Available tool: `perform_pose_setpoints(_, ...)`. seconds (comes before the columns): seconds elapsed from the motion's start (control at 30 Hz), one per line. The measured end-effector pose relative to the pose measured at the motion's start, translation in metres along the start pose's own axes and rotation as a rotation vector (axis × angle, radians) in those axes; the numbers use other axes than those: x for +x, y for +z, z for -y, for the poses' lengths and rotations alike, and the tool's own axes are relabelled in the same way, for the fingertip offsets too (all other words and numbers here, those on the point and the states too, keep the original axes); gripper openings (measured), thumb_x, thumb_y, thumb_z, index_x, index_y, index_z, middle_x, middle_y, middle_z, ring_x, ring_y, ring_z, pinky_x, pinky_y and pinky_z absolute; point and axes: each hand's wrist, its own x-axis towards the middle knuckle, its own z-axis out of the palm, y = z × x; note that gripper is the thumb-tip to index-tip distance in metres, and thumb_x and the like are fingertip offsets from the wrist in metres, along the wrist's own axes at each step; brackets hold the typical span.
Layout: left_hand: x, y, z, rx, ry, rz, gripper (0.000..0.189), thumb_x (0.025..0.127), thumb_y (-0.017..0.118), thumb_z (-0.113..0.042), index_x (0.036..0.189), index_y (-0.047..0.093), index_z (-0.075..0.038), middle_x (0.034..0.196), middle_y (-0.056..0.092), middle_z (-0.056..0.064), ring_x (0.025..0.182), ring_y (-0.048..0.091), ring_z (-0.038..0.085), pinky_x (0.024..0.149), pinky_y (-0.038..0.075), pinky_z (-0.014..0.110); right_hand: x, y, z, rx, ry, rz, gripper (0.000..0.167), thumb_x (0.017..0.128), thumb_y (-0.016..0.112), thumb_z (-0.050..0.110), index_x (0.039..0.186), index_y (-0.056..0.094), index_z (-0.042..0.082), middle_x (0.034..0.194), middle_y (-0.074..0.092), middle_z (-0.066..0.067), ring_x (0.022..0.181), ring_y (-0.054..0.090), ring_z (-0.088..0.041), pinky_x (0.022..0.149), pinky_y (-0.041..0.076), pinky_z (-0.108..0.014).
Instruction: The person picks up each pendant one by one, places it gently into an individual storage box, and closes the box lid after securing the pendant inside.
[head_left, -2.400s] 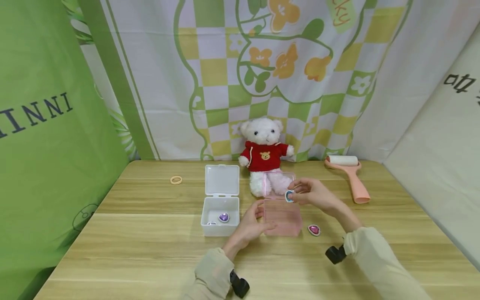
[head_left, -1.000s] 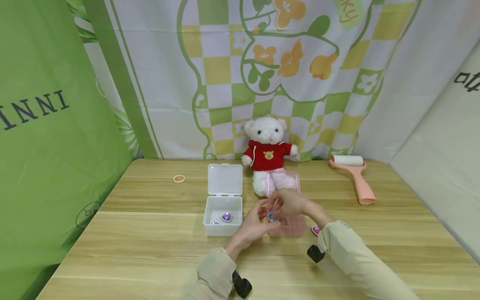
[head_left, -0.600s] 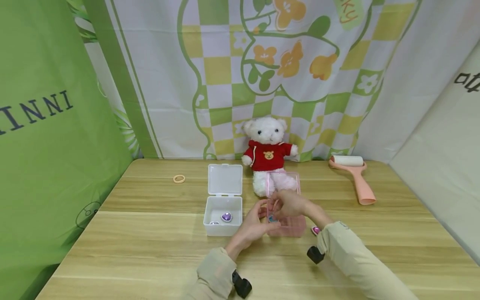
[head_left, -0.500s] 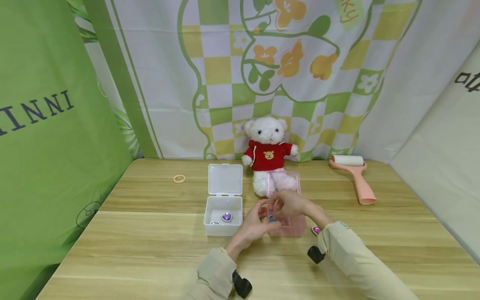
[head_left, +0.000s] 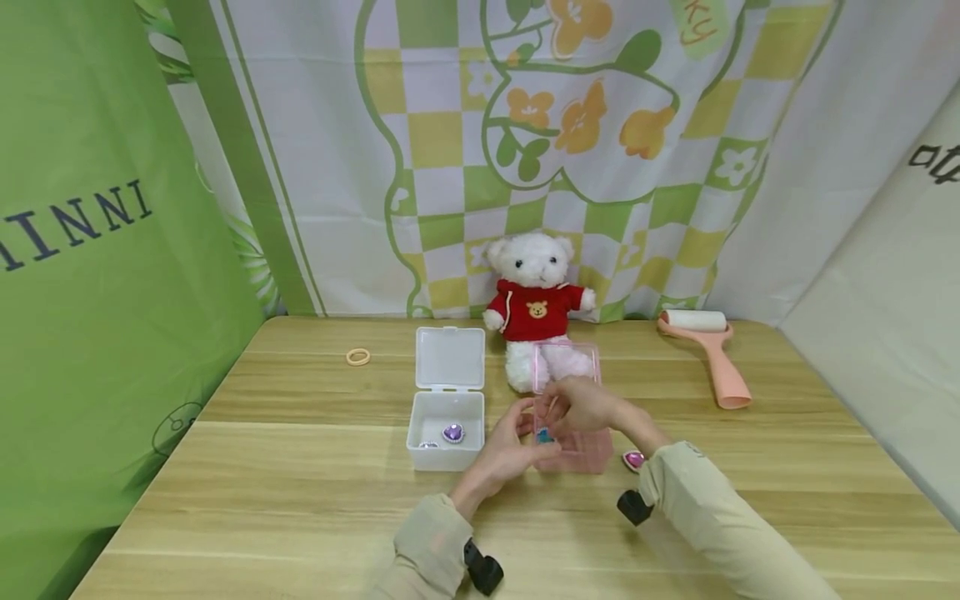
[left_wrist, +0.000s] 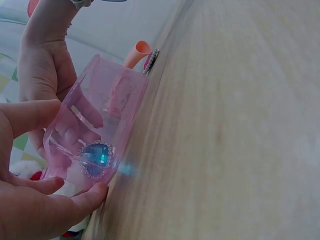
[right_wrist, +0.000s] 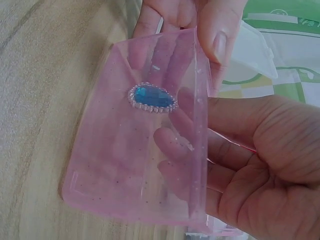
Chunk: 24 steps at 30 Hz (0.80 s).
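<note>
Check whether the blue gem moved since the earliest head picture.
Yes: against the teddy bear in the head view, the blue gem went left and down, into the pink box.

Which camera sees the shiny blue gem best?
The left wrist view: the blue gem shows its face almost straight on, through the pink box. The right wrist view shows it slanted; the head view, a tiny blue patch.

Head view high, facing forward-down, wrist views close — sharing pink box (right_wrist: pixel 117 160)

Left hand (head_left: pixel 504 450) angles in from seven o'clock, thumb and fingers parted; right hand (head_left: pixel 582 405) slants from four, fingers bent!
</note>
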Motion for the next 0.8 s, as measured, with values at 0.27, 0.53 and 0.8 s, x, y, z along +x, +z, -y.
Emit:
perform_pose_setpoints(0.27, 0.0, 0.0, 0.001, 0.001, 0.0, -0.003, 0.07, 0.078, 0.077, -0.005, 0.138, 0.042, -0.004, 0.126, 0.051, 0.018, 0.12, 0.046, 0.035, 0.101, 0.039, 0.049, -0.003, -0.003, -0.001, 0.022, -0.013, 0.002, 0.021, 0.074, 0.07, -0.01, 0.092, 0.066, 0.0, 0.08, 0.069, -0.006, 0.076, 0.064, -0.012, 0.067, 0.054, -0.026)
perform_pose_setpoints(0.53, 0.0, 0.0, 0.002, 0.001, -0.019, -0.001, 0.07, 0.079, 0.076, -0.006, 0.14, 0.041, -0.007, 0.13, 0.049, 0.019, 0.123, 0.044, 0.036, 0.102, 0.038, 0.05, -0.01, -0.01, -0.004, 0.084, -0.068, -0.014, 0.017, 0.076, 0.072, -0.007, 0.09, 0.063, -0.003, 0.081, 0.069, -0.008, 0.078, 0.065, -0.016, 0.069, 0.054, -0.028)
perform_pose_setpoints(0.8, 0.001, 0.0, 0.004, 0.012, -0.008, -0.005, 0.07, 0.079, 0.075, -0.005, 0.14, 0.041, -0.005, 0.128, 0.049, 0.02, 0.122, 0.045, 0.037, 0.102, 0.038, 0.05, -0.023, -0.023, -0.009, 0.179, -0.081, -0.058, 0.019, 0.079, 0.071, -0.006, 0.096, 0.063, -0.007, 0.088, 0.068, -0.013, 0.085, 0.066, -0.024, 0.073, 0.055, -0.031)
